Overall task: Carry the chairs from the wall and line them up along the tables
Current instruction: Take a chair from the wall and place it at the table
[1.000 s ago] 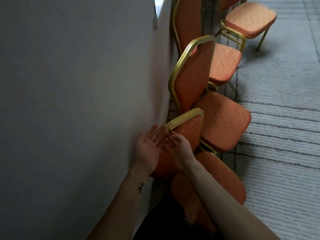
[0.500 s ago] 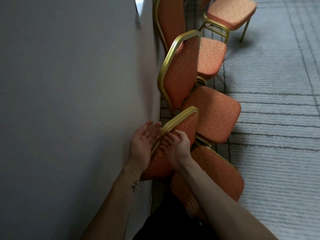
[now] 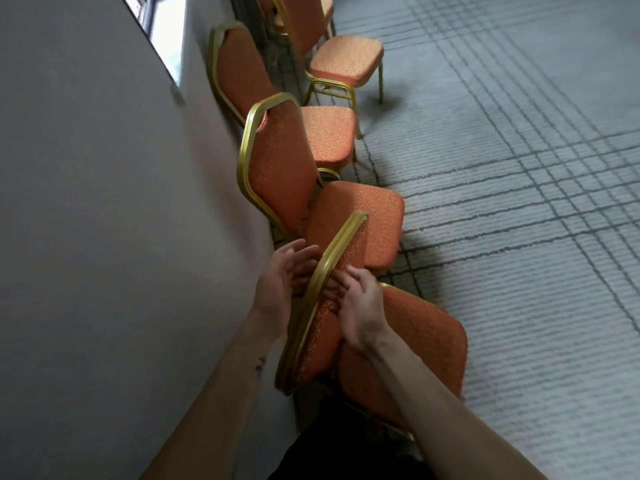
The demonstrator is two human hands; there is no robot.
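Nearest chair (image 3: 415, 341) at wall (image 3: 104, 237). Behind backrest (image 3: 320, 348), left hand (image 3: 277, 289) spread; right hand (image 3: 362, 306) flat on its padding; neither grip closed yet. Stiff metal frame, likely weighty: take gold rail (image 3: 332, 258).

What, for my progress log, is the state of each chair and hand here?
Left hand: open, behind the backrest of the nearest chair.
Right hand: on that backrest's front, grip unclear.
Nearest chair: by the wall.
Second chair: standing by the wall.
Third chair: standing by the wall.
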